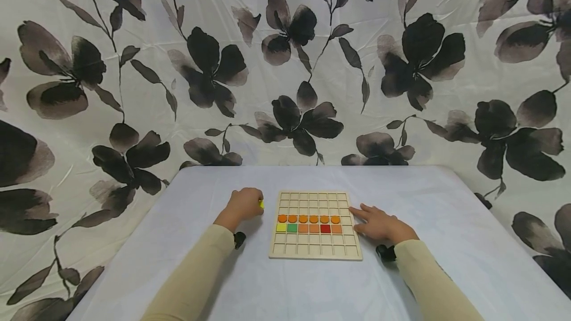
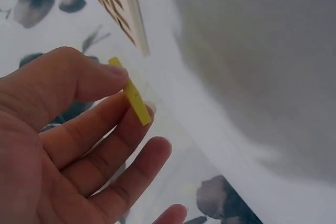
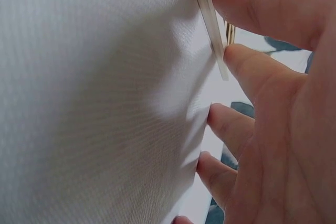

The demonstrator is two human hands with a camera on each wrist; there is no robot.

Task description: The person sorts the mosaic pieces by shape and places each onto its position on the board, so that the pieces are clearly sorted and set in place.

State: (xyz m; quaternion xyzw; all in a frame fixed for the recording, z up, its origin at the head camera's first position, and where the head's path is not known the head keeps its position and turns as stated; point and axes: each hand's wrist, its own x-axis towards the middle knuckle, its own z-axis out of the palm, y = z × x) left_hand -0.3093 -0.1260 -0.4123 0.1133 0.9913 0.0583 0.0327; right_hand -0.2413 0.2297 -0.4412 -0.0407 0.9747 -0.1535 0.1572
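A pale wooden grid board (image 1: 315, 250) lies on the white table. Across it runs a row of orange round pieces (image 1: 303, 219), and just below them a row of square tiles (image 1: 292, 228) in yellow, green, orange and red. Left of the board, my left hand (image 1: 243, 207) pinches a thin yellow tile (image 2: 135, 98) between thumb and fingers, apart from the board. At the board's right edge my right hand (image 1: 379, 223) rests with its fingers extended; thumb and forefinger touch that edge in the right wrist view.
The table (image 1: 339, 291) is covered in white cloth and reaches back to a white curtain (image 1: 357, 142) with dark flowers. A dark band (image 1: 239, 239) sits on the left wrist, another (image 1: 385, 252) on the right.
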